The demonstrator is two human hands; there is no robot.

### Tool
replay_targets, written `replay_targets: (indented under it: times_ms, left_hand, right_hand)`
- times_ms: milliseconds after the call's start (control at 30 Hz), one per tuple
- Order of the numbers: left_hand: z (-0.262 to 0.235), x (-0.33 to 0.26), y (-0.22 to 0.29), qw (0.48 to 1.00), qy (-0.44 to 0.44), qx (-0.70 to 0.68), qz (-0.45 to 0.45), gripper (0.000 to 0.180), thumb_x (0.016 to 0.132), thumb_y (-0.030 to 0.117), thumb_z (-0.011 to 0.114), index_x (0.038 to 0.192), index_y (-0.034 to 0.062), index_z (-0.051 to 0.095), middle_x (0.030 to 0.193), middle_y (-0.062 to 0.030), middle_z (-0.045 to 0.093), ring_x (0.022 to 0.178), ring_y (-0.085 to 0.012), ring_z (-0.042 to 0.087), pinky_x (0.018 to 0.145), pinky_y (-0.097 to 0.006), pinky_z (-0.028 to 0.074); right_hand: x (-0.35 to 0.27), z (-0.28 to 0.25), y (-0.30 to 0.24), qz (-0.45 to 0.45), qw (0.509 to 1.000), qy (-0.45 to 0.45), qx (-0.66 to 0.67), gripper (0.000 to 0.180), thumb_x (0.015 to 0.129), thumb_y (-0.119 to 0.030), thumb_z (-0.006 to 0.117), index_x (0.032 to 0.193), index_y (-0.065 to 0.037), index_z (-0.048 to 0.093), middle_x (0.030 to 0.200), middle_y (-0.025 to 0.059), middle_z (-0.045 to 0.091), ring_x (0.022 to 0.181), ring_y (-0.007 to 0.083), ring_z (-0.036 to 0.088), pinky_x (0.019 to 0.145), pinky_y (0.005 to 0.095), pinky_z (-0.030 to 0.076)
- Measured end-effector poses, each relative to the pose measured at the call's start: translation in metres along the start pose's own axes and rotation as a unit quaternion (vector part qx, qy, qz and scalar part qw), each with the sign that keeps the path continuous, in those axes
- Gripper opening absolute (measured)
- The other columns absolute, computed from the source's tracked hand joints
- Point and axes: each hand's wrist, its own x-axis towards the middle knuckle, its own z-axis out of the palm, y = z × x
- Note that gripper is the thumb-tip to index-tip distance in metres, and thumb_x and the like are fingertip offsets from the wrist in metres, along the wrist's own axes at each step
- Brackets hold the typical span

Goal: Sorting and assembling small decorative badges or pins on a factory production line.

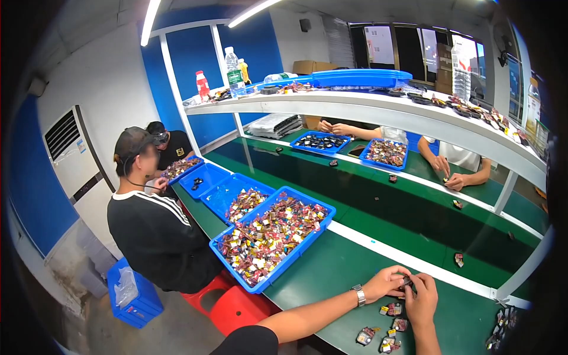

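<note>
While the green bench (pixel 355 266) runs away past a seated person in a black top (pixel 157 234) and two more workers across it, nothing stands between the hands and their work. Both forearms come in from the lower edge, the left hand (pixel 386 282), with a wristwatch (pixel 358 294), and the right hand (pixel 422 299) meeting fingertip to fingertip. Together they pinch a small dark part (pixel 408 282) just above the bench. A few small wrapped pieces (pixel 390 325) lie loose below the hands. To the left, a blue tray (pixel 260 284) sits heaped with many more such pieces, with further blue trays beyond it.
</note>
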Motion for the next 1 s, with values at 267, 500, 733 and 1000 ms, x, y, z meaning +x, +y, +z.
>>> replay_targets:
  times_ms: [267, 500, 733, 1000]
  left_hand:
    - [0.002, 0.0, -0.004, 1.0, 0.004, 0.009, 0.006, 0.025, 0.1, 0.004, 0.047, 0.125, 0.0027, 0.047, 0.115, -0.0075, 0.06, 0.106, -0.0135, 0.061, 0.092, -0.032, 0.056]
    - [0.002, -0.001, 0.002, 0.997, 0.025, 0.069, 0.008, 0.025, 0.099, 0.006, 0.049, 0.124, 0.0038, 0.051, 0.115, -0.0094, 0.061, 0.105, -0.0162, 0.063, 0.089, -0.033, 0.057]
    - [0.003, -0.005, 0.013, 0.998, 0.04, 0.056, -0.012, 0.03, 0.097, 0.001, 0.05, 0.126, 0.0017, 0.047, 0.123, -0.0129, 0.058, 0.11, -0.022, 0.062, 0.092, -0.036, 0.057]
    - [0.002, -0.009, 0.014, 0.996, -0.043, 0.077, 0.007, 0.039, 0.092, -0.001, 0.056, 0.129, 0.0022, 0.045, 0.125, -0.0119, 0.058, 0.109, -0.0173, 0.061, 0.093, -0.032, 0.054]
  right_hand:
    - [-0.003, 0.002, -0.002, -0.042, 0.999, -0.005, -0.034, 0.019, 0.072, -0.001, 0.072, 0.09, -0.004, 0.067, 0.093, 0.0084, 0.062, 0.085, 0.0277, 0.061, 0.069, 0.0382, 0.052]
    - [0.009, -0.014, 0.013, -0.048, 0.994, -0.09, 0.026, 0.013, 0.074, -0.005, 0.072, 0.085, -0.007, 0.065, 0.089, 0.0077, 0.06, 0.085, 0.0288, 0.06, 0.071, 0.0391, 0.051]
    - [0.008, -0.016, 0.018, -0.007, 0.991, -0.113, 0.07, 0.015, 0.076, -0.011, 0.074, 0.091, -0.014, 0.072, 0.1, 0.0037, 0.057, 0.096, 0.0247, 0.057, 0.077, 0.0359, 0.051]
    - [0.0, -0.011, 0.015, 0.006, 0.993, -0.051, 0.103, 0.012, 0.078, -0.009, 0.072, 0.089, -0.007, 0.068, 0.112, 0.0067, 0.061, 0.104, 0.0272, 0.057, 0.083, 0.0365, 0.052]
